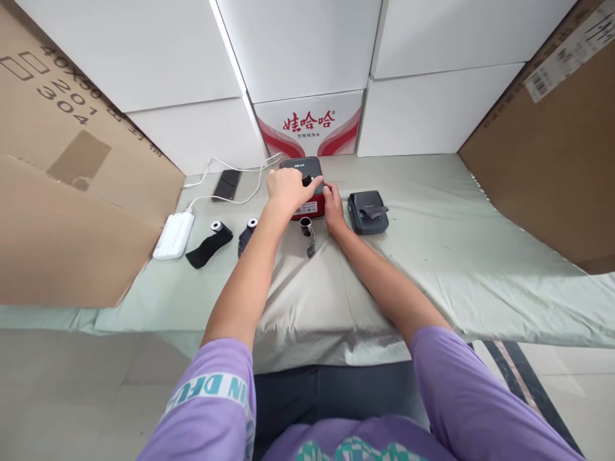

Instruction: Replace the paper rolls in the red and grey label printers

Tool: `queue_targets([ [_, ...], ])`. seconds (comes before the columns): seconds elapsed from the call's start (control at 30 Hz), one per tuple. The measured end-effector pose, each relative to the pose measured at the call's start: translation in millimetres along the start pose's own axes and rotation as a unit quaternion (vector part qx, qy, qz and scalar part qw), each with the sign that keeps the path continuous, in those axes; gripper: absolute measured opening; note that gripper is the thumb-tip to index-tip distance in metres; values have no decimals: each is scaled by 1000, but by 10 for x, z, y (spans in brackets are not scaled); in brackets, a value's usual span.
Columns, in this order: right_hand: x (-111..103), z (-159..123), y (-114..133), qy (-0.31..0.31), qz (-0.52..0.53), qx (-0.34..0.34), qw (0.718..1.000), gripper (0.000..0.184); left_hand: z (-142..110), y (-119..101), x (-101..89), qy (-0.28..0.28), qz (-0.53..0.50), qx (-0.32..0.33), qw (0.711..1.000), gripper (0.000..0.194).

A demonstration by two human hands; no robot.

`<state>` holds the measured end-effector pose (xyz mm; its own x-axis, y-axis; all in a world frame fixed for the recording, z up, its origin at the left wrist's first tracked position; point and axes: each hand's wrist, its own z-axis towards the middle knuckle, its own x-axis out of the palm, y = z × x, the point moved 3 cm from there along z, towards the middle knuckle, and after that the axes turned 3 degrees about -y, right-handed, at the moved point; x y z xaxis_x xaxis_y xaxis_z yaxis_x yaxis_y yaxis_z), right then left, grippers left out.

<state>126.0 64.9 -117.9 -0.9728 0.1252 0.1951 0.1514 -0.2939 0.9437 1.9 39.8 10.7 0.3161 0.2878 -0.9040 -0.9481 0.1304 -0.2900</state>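
Note:
A small red and black label printer (314,165) stands at the back of the cloth-covered table. My left hand (287,189) is over its top with the fingers curled, and a short black strip (306,181) shows between them and the thumb. My right hand (332,203) grips the printer's right side. Just in front of the printer lies a black-lined roll (306,225) with its end uncurled. Two more rolls with white cores, one with a long black tail (211,246) and one partly behind my left forearm (248,232), lie to the left.
A dark grey portable printer (368,214) with a dark strip on it sits right of my hand. A white power bank (174,235), its cable (250,200) and a black phone (227,185) lie left. Cardboard boxes (57,211) flank both sides; white boxes (307,51) wall the back.

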Motion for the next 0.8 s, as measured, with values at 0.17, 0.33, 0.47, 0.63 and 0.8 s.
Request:
queue_targets([
  [0.17, -6, -10, -3, -2, -3, 12, 1000, 57, -163, -25, 20, -18, 16, 5, 1000, 61],
  [0.33, -12, -24, 41, -4, 5, 6, 1000, 58, -396, 176, 159, -93, -71, 11, 993, 39],
  [0.47, -26, -29, 66, 3, -7, 0, 1000, 55, -547, 386, 533, -233, -241, -98, 937, 50],
  [0.63, -36, -35, 42, 4, -16, -14, 1000, 54, -543, 438, 922, -193, -437, -182, 859, 55],
  [0.8, -24, -116, 56, 19, -88, -69, 994, 66, -503, 488, 839, -149, -456, -132, 867, 51],
])
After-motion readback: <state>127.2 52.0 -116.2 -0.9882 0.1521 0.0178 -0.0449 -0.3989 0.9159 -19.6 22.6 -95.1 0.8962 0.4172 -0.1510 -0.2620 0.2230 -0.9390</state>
